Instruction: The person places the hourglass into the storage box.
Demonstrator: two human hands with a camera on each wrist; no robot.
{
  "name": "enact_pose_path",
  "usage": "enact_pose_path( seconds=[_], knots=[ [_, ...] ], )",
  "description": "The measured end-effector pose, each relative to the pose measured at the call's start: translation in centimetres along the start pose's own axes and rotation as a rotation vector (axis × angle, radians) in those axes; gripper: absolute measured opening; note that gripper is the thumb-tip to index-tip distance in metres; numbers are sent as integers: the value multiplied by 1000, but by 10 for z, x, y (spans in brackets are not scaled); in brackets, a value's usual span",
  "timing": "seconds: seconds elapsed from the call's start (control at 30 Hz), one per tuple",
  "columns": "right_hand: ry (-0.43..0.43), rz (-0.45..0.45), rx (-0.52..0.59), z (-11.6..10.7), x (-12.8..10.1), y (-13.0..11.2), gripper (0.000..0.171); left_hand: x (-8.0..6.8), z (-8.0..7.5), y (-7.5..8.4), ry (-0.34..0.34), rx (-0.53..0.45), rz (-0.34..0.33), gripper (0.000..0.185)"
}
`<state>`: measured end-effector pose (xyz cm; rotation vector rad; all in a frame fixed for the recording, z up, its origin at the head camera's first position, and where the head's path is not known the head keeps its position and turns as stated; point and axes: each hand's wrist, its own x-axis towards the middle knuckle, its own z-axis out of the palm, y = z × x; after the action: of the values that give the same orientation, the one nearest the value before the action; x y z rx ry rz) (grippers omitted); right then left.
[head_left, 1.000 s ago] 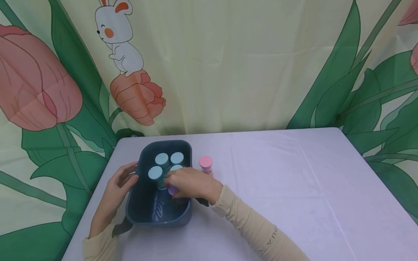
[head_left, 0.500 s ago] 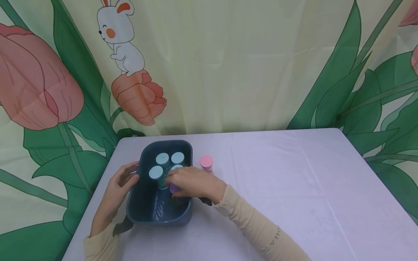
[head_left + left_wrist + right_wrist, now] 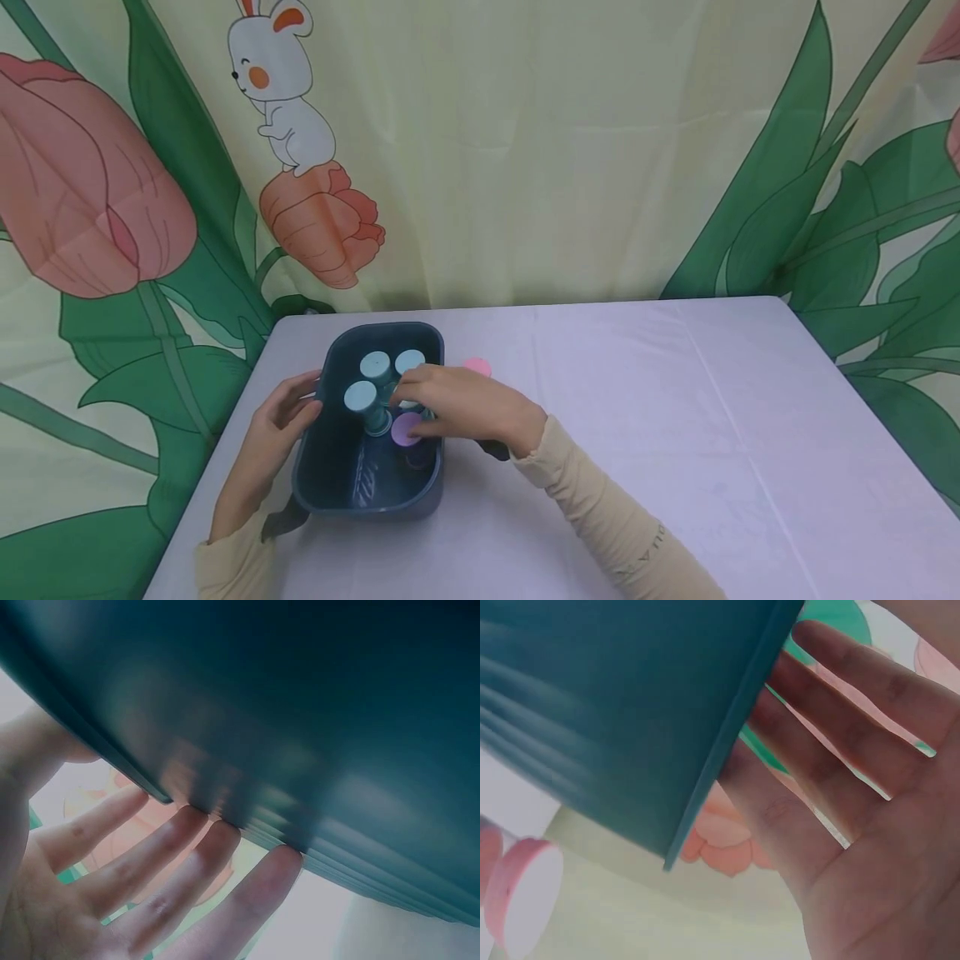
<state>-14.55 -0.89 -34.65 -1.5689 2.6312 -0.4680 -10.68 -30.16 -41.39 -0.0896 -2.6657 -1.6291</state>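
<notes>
A dark blue plastic tub (image 3: 360,510) stands on the table's left part. Several small bottles with light blue caps (image 3: 362,397) are upright in its far half; a bottle with a purple cap (image 3: 406,427) stands nearer, by the right wall. My left hand (image 3: 273,433) touches the tub's left side; in the left wrist view its straight fingers (image 3: 255,892) rest against the outer wall. Over the right rim reaches my right hand (image 3: 472,404), its thumb beside the purple cap and its fingers extended above a partly hidden light blue cap. It grips nothing that I can see.
A pink-capped bottle (image 3: 477,367) stands on the table right of the tub, mostly hidden behind my right hand; its pink cap (image 3: 529,896) shows in the right wrist view. A white cloth (image 3: 675,433) covers the table. Behind hangs a printed curtain (image 3: 525,167).
My right hand has let go of the purple-capped bottle and shifted up and to the right, uncovering its cap. The left hand stays against the tub.
</notes>
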Motion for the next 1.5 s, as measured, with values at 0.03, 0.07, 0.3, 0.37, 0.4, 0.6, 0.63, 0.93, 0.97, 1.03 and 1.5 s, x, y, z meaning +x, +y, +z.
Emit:
enact_pose_path(
  seconds=[0.03,0.07,0.3,0.37,0.4,0.6,0.63,0.93,0.97,1.03,1.5],
  knots=[
    [6,0,-2,-1,-1,1,39,0,0,0,1,-1,2,51],
    [12,0,-4,-2,-2,2,40,0,0,0,2,-2,3,51],
    [76,21,16,-6,-12,7,43,-1,-1,-2,4,5,4,51],
    [89,17,39,-7,-14,9,43,-1,-1,-3,5,5,2,51],
    [96,13,45,-8,-15,11,43,-1,-1,-3,5,4,2,51],
    [123,28,44,-11,-21,18,43,1,0,-1,0,-1,-8,52],
    [125,33,43,-11,-22,19,43,1,0,-1,0,-1,-11,53],
    [127,93,33,-11,-28,30,43,2,-1,-2,-2,-8,0,52],
    [127,97,33,-10,-29,31,43,2,0,-3,-3,-9,0,52],
    [126,107,38,-10,-32,33,44,2,0,-3,-3,-7,3,52],
    [126,183,77,-2,-43,52,40,2,0,-5,0,3,-1,51]
  ],
)
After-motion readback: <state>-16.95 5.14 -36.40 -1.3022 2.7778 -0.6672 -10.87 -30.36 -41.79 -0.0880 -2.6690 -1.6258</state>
